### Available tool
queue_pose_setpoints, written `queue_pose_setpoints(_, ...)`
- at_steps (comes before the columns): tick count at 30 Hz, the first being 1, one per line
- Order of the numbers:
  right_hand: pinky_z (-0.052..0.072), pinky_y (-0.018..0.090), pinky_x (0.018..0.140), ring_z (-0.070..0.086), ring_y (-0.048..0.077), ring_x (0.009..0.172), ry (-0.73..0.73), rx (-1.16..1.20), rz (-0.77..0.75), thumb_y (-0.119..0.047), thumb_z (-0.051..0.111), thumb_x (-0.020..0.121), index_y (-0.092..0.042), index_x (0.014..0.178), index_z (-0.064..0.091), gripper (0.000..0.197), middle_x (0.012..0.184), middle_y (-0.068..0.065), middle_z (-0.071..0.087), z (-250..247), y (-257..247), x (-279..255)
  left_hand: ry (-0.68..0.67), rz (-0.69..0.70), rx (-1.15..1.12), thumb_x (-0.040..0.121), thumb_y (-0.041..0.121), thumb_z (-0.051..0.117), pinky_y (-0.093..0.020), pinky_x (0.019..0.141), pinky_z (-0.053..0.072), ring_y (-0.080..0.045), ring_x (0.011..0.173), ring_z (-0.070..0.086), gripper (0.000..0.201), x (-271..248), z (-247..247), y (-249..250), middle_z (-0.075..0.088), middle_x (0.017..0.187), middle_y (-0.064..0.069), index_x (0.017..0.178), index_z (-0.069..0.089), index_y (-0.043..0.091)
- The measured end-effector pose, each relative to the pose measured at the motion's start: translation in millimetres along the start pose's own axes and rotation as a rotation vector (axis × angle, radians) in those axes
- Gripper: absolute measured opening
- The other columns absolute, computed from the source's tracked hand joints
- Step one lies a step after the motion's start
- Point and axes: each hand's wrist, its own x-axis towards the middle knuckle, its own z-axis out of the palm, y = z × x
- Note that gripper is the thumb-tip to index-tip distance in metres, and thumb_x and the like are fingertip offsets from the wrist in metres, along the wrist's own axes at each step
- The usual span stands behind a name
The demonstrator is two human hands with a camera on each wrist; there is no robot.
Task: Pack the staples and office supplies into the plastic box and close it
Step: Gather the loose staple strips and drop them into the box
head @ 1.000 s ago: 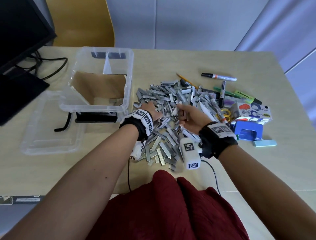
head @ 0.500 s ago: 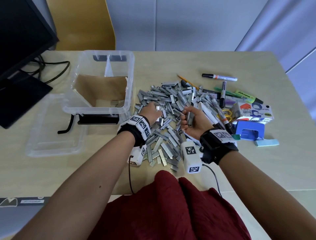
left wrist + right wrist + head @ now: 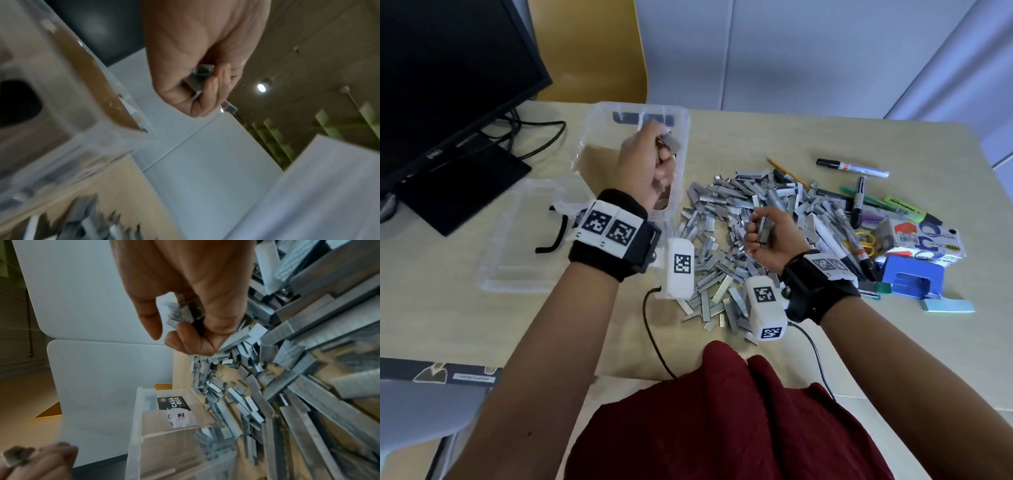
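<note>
A clear plastic box (image 3: 683, 144) stands open on the desk, its lid (image 3: 517, 270) lying flat to its left. My left hand (image 3: 650, 161) is raised over the box, fingers curled round a bunch of staple strips (image 3: 669, 142); the left wrist view shows the strips (image 3: 200, 78) in the fist. A large heap of grey staple strips (image 3: 739, 212) lies right of the box. My right hand (image 3: 767, 236) hovers above the heap and grips more staple strips (image 3: 185, 313).
Markers (image 3: 852, 168), a green highlighter (image 3: 904, 207), scissors (image 3: 864, 240), a staple carton (image 3: 924, 240) and a blue hole punch (image 3: 911, 277) lie right of the heap. A black monitor (image 3: 448, 75) with cables stands at the left. A black stapler (image 3: 558, 233) lies by the box.
My left hand rose from the heap with staples and moved left over the box. My right hand closed round a bunch and lifted a little.
</note>
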Motion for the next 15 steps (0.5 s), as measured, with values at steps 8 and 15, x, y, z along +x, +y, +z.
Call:
queue_pose_setpoints(8,0.027,0.013,0.036,0.038,0.009,0.038,0.001,-0.047,0.004,-0.018,0.044,0.089,-0.016,0.066,0.041,0.023,0.052,-0.002,0.044,15.8,6.1,-0.5,0.342,-0.432,-0.152,0.094,0.017,0.043,-0.022,0.048,0.04,-0.013,0.054,0.04,0.022,29.3,-33.6,8.1,0.043,0.067,-0.005,0.074,0.041,0.007)
queue_pose_setpoints(15,0.029,0.015,0.038,0.038,0.009,0.04,0.009,-0.108,-0.048,-0.015,0.042,0.09,-0.015,0.065,0.041,0.026,0.052,-0.001,0.043,25.2,-0.1,-10.2,0.19,-0.536,0.346,0.088,0.026,0.053,-0.045,0.099,0.038,-0.032,0.109,0.052,0.059,42.4,-31.2,0.4,0.038,0.141,-0.014,0.139,0.028,0.01)
